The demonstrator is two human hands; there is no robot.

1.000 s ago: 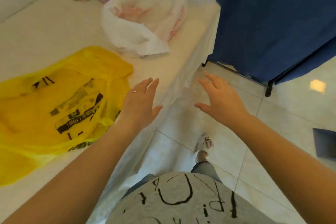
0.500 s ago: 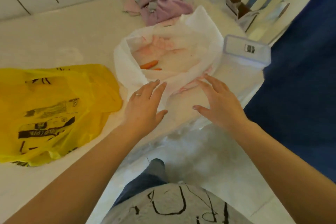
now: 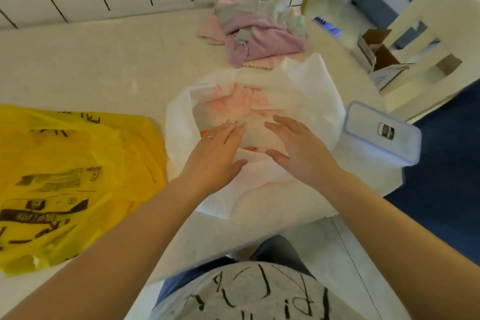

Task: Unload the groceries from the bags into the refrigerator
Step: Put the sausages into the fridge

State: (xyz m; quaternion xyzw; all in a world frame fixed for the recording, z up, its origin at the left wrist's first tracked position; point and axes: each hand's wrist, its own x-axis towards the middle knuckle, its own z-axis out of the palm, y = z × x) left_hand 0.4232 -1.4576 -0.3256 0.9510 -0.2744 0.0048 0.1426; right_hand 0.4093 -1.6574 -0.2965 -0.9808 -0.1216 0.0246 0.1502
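Both hands, left (image 3: pixel 217 153) and right (image 3: pixel 301 153), are held flat and apart over the mouth of a white bag (image 3: pixel 309 96) at the worktop's (image 3: pixel 104 65) front edge, nothing gripped. The thin sack looks limp and light (something orange (image 3: pixel 249 148) shows inside); it is probably best taken by the rim. A yellow bag (image 3: pixel 78 163) lies flat just left, a lidded box (image 3: pixel 381 135) close right, cloths (image 3: pixel 259 36) behind.

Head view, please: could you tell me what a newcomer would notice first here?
Probably the two open hands, left hand and right hand, over the mouth of the white bag at the counter's middle. Next, the bright yellow bag lying flat to its left, then the lidded plastic container at the bag's right.
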